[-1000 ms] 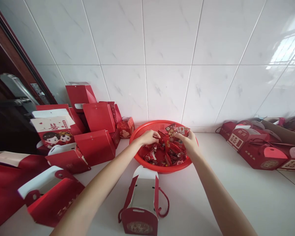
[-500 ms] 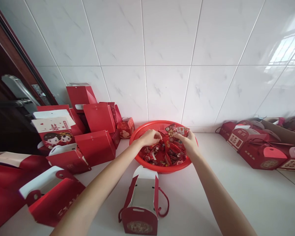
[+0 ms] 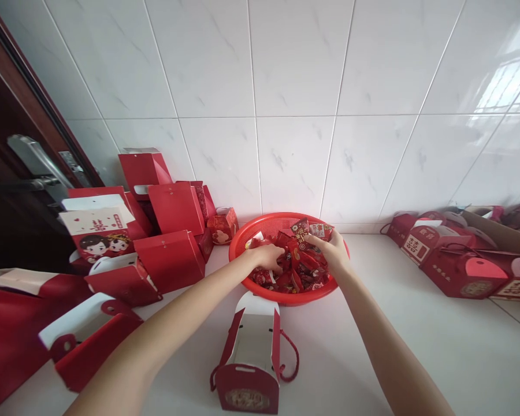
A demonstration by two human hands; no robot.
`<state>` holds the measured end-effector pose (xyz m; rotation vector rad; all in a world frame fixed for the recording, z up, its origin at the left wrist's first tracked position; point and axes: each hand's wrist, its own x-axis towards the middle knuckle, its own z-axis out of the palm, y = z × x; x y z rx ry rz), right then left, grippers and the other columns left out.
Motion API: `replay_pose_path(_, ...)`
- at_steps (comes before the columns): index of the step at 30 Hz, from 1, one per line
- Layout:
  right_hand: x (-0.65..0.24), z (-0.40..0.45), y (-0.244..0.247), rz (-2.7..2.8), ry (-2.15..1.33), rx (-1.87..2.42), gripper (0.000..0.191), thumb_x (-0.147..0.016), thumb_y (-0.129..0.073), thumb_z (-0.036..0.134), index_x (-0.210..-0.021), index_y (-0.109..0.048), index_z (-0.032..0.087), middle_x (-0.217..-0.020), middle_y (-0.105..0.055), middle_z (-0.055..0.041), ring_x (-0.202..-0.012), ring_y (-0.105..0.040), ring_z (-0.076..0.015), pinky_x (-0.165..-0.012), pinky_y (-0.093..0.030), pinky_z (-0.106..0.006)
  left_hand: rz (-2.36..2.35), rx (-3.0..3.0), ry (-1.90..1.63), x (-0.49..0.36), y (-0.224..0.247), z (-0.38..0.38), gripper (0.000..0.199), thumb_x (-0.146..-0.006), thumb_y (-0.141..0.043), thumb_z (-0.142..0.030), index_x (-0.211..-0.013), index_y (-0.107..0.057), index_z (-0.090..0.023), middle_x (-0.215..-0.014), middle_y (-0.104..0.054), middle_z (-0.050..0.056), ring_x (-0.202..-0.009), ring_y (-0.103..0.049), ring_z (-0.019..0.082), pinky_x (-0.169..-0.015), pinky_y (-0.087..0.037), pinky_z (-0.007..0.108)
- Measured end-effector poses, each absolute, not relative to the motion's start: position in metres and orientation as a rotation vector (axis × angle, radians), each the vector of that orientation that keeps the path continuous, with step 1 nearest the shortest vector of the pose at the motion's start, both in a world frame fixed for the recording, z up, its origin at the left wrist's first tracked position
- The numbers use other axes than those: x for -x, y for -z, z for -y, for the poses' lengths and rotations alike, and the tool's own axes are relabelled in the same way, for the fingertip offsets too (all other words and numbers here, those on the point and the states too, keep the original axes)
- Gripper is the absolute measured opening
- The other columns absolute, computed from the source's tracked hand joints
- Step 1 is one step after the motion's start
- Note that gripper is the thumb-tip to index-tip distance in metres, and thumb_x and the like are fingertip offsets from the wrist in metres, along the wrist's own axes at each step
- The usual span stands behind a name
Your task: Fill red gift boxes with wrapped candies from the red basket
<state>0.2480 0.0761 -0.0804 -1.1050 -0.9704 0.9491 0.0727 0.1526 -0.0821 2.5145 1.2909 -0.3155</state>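
Note:
A red plastic basket (image 3: 289,297) with a perforated wall holds many small red wrapped candies (image 3: 297,277). My left hand (image 3: 266,256) reaches down among them on the basket's left side, its fingers stretched out and their tips partly hidden. At the right rim, my right hand (image 3: 335,251) pinches a few patterned candy packets (image 3: 303,232) between thumb and fingers. In front of the basket stands an open red gift box (image 3: 247,390) with a white inside and a red rope handle (image 3: 295,355). No candy shows in the visible part of its inside.
Several open red boxes (image 3: 169,263) crowd the left of the white counter (image 3: 355,352), close to a dark door (image 3: 8,219) with a metal handle. More red boxes (image 3: 463,274) with rope handles sit at the right. A small red box (image 3: 222,225) stands by the tiled wall (image 3: 294,162).
My left hand has gone from curled above the candies to lower among them, fingers reaching down. My right hand stays in place with its packets.

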Motion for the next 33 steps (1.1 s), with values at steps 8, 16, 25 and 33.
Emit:
replay_pose_path(8, -0.249, -0.078, 0.083, 0.961, -0.953, 1.085, 0.035, -0.061, -0.086, 0.035, -0.084, -0.063, 0.022, -0.080, -0.075, -0.0034, -0.076, -0.071, -0.0248, -0.065, -0.058, -0.036, -1.270, -2.483, 0.202, -0.076, 0.082, -0.153, 0.028, -0.056, -0.083, -0.020, -0.070, -0.060, -0.020, -0.074, -0.068, 0.004, -0.072, -0.064, 0.025, -0.062, -0.043, 0.030)
replay_pose_path(16, -0.249, -0.079, 0.082, 0.866, -0.964, 1.010, 0.030, -0.061, -0.085, 0.035, -0.081, -0.069, 0.020, -0.076, -0.075, -0.0024, -0.070, -0.071, -0.0225, -0.065, -0.059, -0.034, -0.928, -2.052, -0.865, -0.061, 0.053, -0.129, 0.036, -0.073, -0.075, -0.054, -0.070, -0.067, -0.019, -0.074, -0.069, 0.001, -0.074, -0.064, 0.019, -0.070, -0.048, 0.029)
replay_pose_path(25, -0.244, -0.070, 0.077, 0.993, -0.994, 0.950, 0.037, -0.066, -0.087, 0.039, -0.093, -0.068, 0.021, -0.086, -0.077, -0.0038, -0.079, -0.072, -0.0236, -0.069, -0.059, -0.034, -0.708, -1.603, -1.237, -0.070, 0.047, -0.083, 0.030, -0.065, -0.088, -0.042, -0.076, -0.077, -0.017, -0.078, -0.078, 0.004, -0.075, -0.071, 0.021, -0.076, -0.056, 0.032)
replay_pose_path(33, -0.230, -0.052, 0.060, 1.092, -1.167, 0.817, 0.038, -0.067, -0.088, 0.041, -0.096, -0.072, 0.022, -0.094, -0.079, -0.0053, -0.089, -0.074, -0.0276, -0.078, -0.061, -0.038, -0.707, -1.283, -1.407, -0.071, 0.050, -0.082, 0.033, -0.065, -0.087, -0.046, -0.066, -0.069, -0.018, -0.066, -0.067, -0.001, -0.066, -0.061, 0.015, -0.069, -0.052, 0.028)
